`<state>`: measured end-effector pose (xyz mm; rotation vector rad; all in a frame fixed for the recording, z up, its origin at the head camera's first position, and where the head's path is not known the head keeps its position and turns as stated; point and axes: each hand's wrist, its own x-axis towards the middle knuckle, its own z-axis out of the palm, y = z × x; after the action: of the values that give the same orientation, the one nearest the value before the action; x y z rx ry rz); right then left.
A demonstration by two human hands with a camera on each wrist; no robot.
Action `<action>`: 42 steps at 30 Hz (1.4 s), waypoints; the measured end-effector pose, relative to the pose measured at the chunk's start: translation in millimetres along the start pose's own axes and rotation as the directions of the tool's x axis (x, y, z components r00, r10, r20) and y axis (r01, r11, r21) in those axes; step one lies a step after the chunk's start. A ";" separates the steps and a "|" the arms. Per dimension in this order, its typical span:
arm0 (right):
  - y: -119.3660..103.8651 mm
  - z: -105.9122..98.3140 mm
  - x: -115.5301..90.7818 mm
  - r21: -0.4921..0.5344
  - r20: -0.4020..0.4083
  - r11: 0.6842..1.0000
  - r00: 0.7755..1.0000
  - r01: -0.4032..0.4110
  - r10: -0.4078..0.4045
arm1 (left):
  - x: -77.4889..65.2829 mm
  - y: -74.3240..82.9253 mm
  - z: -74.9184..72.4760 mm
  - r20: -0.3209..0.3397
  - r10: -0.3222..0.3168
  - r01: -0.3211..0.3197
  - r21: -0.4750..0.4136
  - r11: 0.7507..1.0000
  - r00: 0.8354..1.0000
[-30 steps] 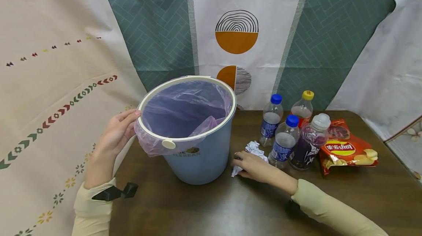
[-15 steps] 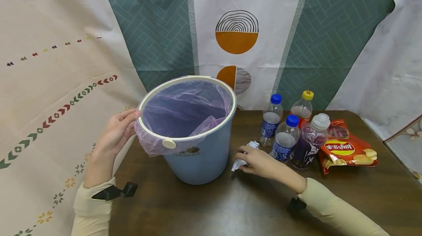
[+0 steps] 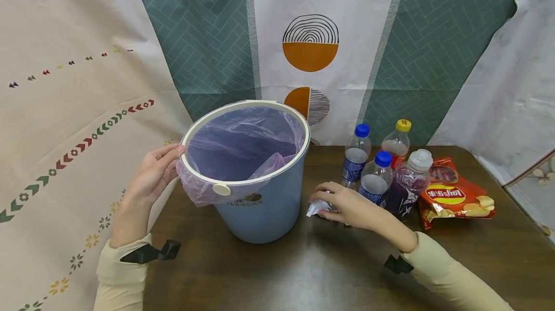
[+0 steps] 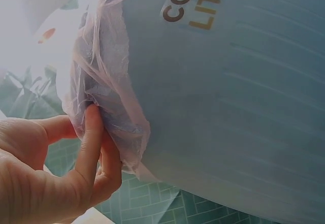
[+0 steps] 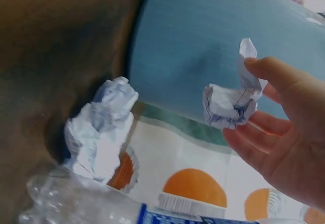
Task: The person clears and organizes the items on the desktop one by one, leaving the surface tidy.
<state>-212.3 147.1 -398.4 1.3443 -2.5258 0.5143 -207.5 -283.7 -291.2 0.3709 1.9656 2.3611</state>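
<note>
A light-blue trash can (image 3: 264, 219) with a cream rim stands on the table, lined with a thin pink plastic bag (image 3: 197, 193) folded over the rim. My left hand (image 3: 149, 176) pinches the rim and bag at the left side, thumb and fingers on either side of them in the left wrist view. To the right of the can, my right hand (image 3: 351, 207) holds a crumpled piece of white paper (image 5: 228, 107) between thumb and fingers, raised above the table. Another crumpled paper wad (image 5: 101, 132) lies on the table by the can's base, mostly behind the hand in the head view.
Right of the can stand two blue-capped bottles (image 3: 355, 161), a yellow-capped bottle (image 3: 396, 144) and a purple-labelled bottle (image 3: 405, 188) with a clear cap. A red chip bag (image 3: 455, 197) lies beside them on the dark wooden table (image 3: 277, 277). Patterned curtains (image 3: 208, 31) hang behind.
My right hand has picked a crumpled paper up off the table and lifted it, shifting slightly right. My left hand stays at the can's rim.
</note>
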 end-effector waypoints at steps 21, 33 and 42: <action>-5.6 -38.8 1.5 -0.003 -0.084 0.997 0.993 0.077 -0.077 | -1.6 1.2 0.5 -0.022 -0.015 0.015 -0.016 1.000 1.000; -5.4 -57.0 2.6 0.005 -0.101 0.998 0.993 0.068 -0.067 | -1.6 0.2 -0.1 -0.012 -0.039 0.039 -0.026 0.999 0.999; -7.4 -71.9 6.1 0.016 -0.164 0.997 0.984 0.078 -0.074 | 0.3 -2.6 -1.4 0.030 -0.012 0.015 -0.102 0.995 0.999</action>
<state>-206.5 168.3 -329.3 1.3423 -2.3348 0.6120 -208.4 -284.5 -293.9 0.3830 1.8196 2.4218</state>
